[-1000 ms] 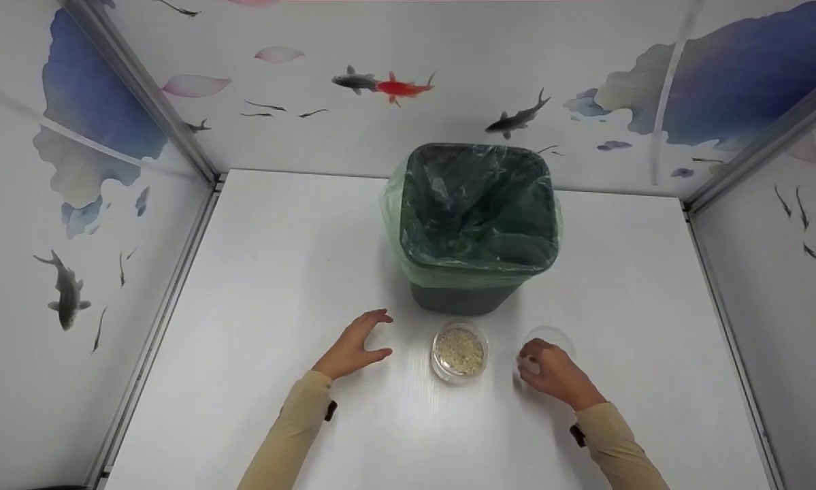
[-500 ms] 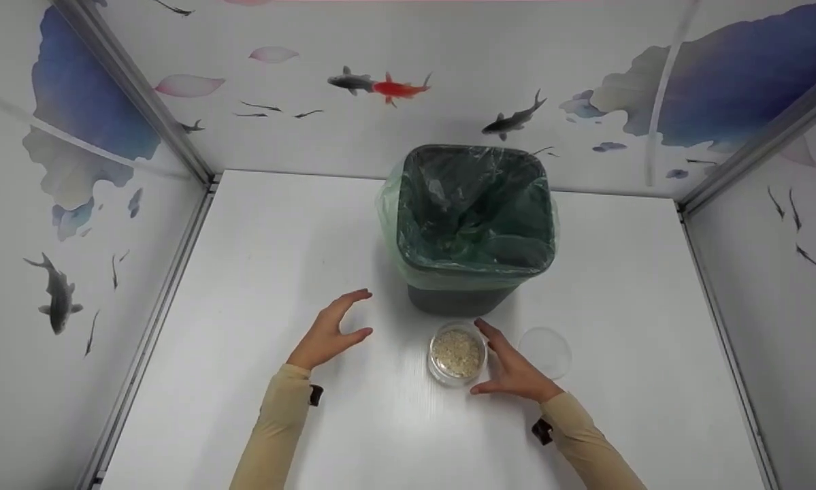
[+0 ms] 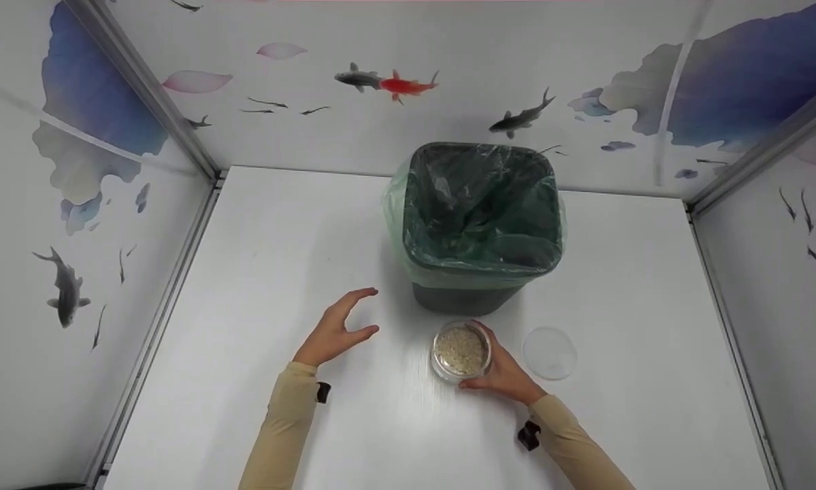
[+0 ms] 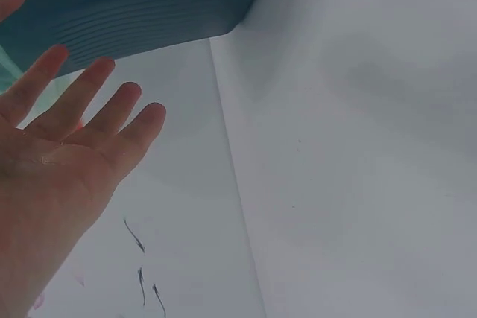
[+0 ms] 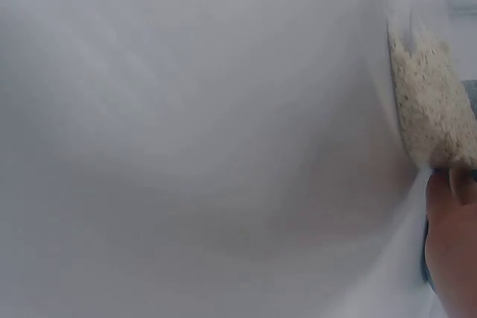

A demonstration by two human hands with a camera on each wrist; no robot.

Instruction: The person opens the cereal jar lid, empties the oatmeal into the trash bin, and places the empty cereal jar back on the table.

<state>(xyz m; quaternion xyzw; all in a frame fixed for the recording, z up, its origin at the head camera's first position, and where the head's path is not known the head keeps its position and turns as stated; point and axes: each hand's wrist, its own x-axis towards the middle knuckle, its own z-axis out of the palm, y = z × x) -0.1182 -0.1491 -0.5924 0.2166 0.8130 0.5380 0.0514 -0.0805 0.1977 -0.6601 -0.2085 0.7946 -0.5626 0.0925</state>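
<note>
A round clear jar [image 3: 460,351] of pale, oat-like flakes stands in front of the bin, its top uncovered. My right hand [image 3: 506,373] grips it from the right, thumb at the near side and fingers round the far side. In the right wrist view the flakes [image 5: 432,102] show through the jar wall above part of the hand [image 5: 455,236]. To the right lies a clear round lid [image 3: 549,353], flat on the table. My left hand [image 3: 335,331] hovers left of the jar, fingers spread and holding nothing; its palm [image 4: 52,184] faces the left wrist camera.
Behind the jar stands a dark bin [image 3: 465,299] lined with a green plastic bag [image 3: 479,269]. The white table [image 3: 278,238] is bounded by printed walls at the back and both sides, with metal frame strips [image 3: 162,313] along the edges.
My right hand has let go of the lid on the table, moved left and taken hold of the jar. The left hand has shifted slightly left and away from the jar.
</note>
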